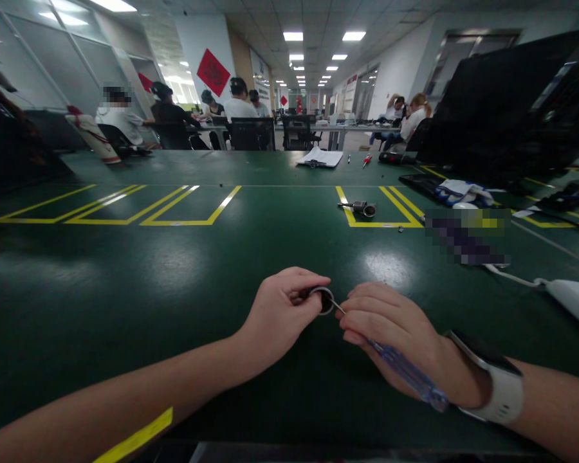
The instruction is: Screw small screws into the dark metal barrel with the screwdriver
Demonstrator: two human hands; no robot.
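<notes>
Near the front of the green tabletop, my left hand (282, 315) pinches a dark, hollow cylindrical metal part (326, 301) with a pale round rim, its opening turned to the right. My fingers cover most of that part. My right hand (390, 328) is closed around a screwdriver with a clear blue-violet handle (410, 373). Its thin shaft (338, 307) points up and left, with the tip inside or at the rim of the ring-shaped opening; I cannot tell which. The handle's end sticks out below my palm, by the watch (487, 366) on my wrist.
Yellow tape outlines (178, 223) mark the green table (125, 289). A dark metal assembly (361, 208) lies in the right outline, with a small nut-like piece (400, 229) nearby. Papers (321, 156), a red screwdriver (367, 159), gloves (463, 191) and a large black screen (502, 109) stand farther off. Several people sit beyond.
</notes>
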